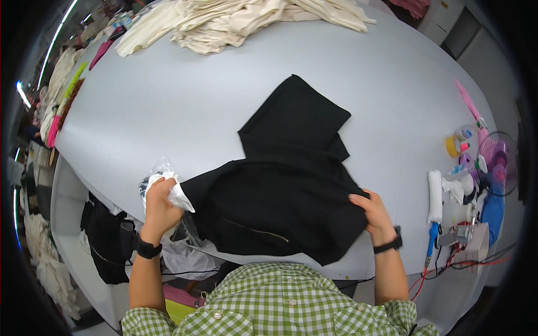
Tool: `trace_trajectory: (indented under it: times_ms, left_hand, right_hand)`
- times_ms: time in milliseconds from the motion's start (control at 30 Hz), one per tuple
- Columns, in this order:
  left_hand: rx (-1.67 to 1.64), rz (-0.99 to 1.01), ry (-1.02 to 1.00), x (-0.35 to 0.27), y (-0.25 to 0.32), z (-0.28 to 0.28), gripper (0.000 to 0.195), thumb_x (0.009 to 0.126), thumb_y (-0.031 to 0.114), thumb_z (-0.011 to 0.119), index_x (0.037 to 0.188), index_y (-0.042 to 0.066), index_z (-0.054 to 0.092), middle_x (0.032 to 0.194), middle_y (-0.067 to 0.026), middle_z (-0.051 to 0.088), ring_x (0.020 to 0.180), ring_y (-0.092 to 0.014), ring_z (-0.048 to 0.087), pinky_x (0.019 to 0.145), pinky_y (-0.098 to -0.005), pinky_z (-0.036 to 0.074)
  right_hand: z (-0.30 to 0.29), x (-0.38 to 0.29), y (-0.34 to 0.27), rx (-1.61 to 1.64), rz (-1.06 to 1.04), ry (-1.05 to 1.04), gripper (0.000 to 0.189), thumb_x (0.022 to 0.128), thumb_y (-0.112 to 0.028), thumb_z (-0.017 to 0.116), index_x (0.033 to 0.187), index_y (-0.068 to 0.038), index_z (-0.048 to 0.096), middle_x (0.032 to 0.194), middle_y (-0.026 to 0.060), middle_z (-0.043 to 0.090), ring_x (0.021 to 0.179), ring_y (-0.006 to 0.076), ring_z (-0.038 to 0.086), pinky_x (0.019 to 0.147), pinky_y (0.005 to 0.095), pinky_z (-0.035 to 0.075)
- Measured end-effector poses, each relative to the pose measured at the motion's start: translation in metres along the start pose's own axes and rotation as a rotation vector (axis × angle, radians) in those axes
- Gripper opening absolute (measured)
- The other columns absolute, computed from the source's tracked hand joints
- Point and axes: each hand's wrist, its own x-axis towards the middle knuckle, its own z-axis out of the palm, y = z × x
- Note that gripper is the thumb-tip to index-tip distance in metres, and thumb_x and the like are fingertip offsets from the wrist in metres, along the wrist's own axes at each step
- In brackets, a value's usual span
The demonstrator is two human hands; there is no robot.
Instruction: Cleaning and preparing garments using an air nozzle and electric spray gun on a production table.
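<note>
A black garment [269,197] with a short zip [256,232] lies partly folded on the table [391,126], its lower part near the front edge. My right hand [375,212] pinches its right edge, thumb on top and the other fingers mostly underneath. My left hand [162,208] is closed on a white piece of material [181,197] at the garment's left corner; whether it also grips the black fabric is hidden. Beside that hand, a clear plastic bag [163,164] with something white and dark in it rests on the table.
Cream garments [252,23] are heaped along the far edge. At the right stand a tape roll [453,146], a small fan [498,161] and a white roller-shaped thing with a blue handle [431,239]. Black clothing [107,239] hangs below the left edge.
</note>
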Motion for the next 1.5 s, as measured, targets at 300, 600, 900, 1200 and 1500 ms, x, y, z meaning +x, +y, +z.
trace_trajectory:
  times_ms: [300, 600, 900, 1200, 1500]
  left_hand:
    - [-0.197, -0.208, 0.028, 0.020, -0.018, -0.043, 0.015, 0.077, 0.001, 0.071, 0.078, 0.000, 0.056, 0.069, 0.0014, 0.056, 0.074, -0.005, 0.048, 0.063, -0.0270, 0.043]
    - [0.816, -0.444, 0.207, 0.008, -0.174, -0.019, 0.065, 0.075, -0.004, 0.062, 0.137, 0.011, 0.056, 0.144, -0.0150, 0.054, 0.140, -0.038, 0.044, 0.115, -0.0507, 0.032]
    - [0.209, -0.297, 0.676, -0.049, -0.125, 0.014, 0.055, 0.080, 0.000, 0.066, 0.134, -0.001, 0.053, 0.141, -0.0213, 0.051, 0.137, -0.038, 0.043, 0.117, -0.0484, 0.031]
    - [0.274, -0.350, 0.373, 0.005, -0.104, 0.050, 0.081, 0.075, 0.010, 0.083, 0.147, 0.008, 0.044, 0.160, -0.0186, 0.032, 0.149, -0.043, 0.027, 0.117, -0.0628, 0.024]
    - [0.381, -0.242, 0.150, 0.036, -0.195, 0.024, 0.050, 0.068, -0.010, 0.065, 0.116, 0.003, 0.060, 0.127, -0.0180, 0.057, 0.119, -0.043, 0.055, 0.098, -0.0466, 0.046]
  right_hand:
    - [0.027, -0.118, -0.130, -0.238, -0.841, 0.385, 0.038, 0.096, -0.018, 0.071, 0.125, 0.004, 0.060, 0.075, -0.0063, 0.047, 0.063, 0.0015, 0.040, 0.058, 0.0167, 0.032]
    - [0.125, -0.048, -0.028, -1.073, -1.006, -0.391, 0.027, 0.084, -0.022, 0.082, 0.106, -0.010, 0.074, 0.092, -0.0006, 0.073, 0.079, 0.0220, 0.069, 0.093, 0.0411, 0.052]
    - [-0.027, 0.054, 0.004, -0.690, -0.516, 0.659, 0.037, 0.097, -0.029, 0.071, 0.117, 0.001, 0.066, 0.105, 0.0122, 0.070, 0.096, 0.0190, 0.066, 0.083, 0.0315, 0.052]
    - [0.009, 0.023, -0.003, -0.459, -0.011, 0.170, 0.039, 0.098, -0.019, 0.065, 0.117, 0.015, 0.065, 0.105, 0.0127, 0.073, 0.091, 0.0139, 0.067, 0.078, 0.0281, 0.054]
    - [-0.024, -0.113, -0.033, 0.699, -0.305, 0.402, 0.021, 0.090, -0.015, 0.064, 0.103, 0.000, 0.072, 0.100, 0.0125, 0.077, 0.090, 0.0247, 0.075, 0.087, 0.0358, 0.061]
